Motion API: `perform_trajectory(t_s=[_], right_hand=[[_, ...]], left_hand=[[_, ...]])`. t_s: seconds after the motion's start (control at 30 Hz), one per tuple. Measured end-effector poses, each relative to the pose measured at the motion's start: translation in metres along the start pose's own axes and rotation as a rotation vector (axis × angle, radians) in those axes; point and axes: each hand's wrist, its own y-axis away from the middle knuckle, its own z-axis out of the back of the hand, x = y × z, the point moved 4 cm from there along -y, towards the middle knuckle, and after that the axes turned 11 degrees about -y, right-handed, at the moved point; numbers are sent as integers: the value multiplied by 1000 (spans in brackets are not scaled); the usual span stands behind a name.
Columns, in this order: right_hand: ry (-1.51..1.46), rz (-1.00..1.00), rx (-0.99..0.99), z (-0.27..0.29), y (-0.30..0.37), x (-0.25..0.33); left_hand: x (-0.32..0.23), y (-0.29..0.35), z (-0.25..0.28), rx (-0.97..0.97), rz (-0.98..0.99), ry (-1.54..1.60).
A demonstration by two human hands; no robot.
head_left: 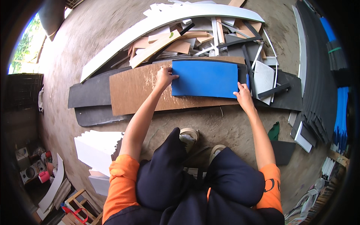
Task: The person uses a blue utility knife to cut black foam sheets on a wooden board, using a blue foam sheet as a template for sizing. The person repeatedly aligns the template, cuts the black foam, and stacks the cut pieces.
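A flat rectangular blue foam sheet (205, 78) lies over the right part of a long scuffed brown board (140, 90). My left hand (165, 77) grips the sheet's left edge, thumb on the blue face. At its lower right corner my right hand (244, 95) pinches the edge between thumb and fingers. The undersides of the sheet and the fingertips beneath it are hidden. Dark grey sheets (90, 93) stick out from under the brown board. Just right of the blue sheet stands a narrow blue strip (247, 80), too small to name.
Beyond the board lies a heap of white, tan and black offcuts (180, 47), bordered by a long white curved strip (123, 39). A stack of white sheets (97, 148) stands near my left elbow. Tall dark sheets (318, 71) line the right side.
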Motion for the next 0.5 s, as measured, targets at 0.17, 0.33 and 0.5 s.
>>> perform_trajectory(t_s=[0.17, 0.33, 0.5], right_hand=[[-260, -41, -62, -1, -6, 2], [-37, -76, -509, 37, 1, -44], [21, -91, -444, 19, -17, -53]], left_hand=[[25, 3, -7, -41, -70, -157], [-49, 40, -6, -402, -195, -280], [-128, 43, -35, -125, -558, -299]])
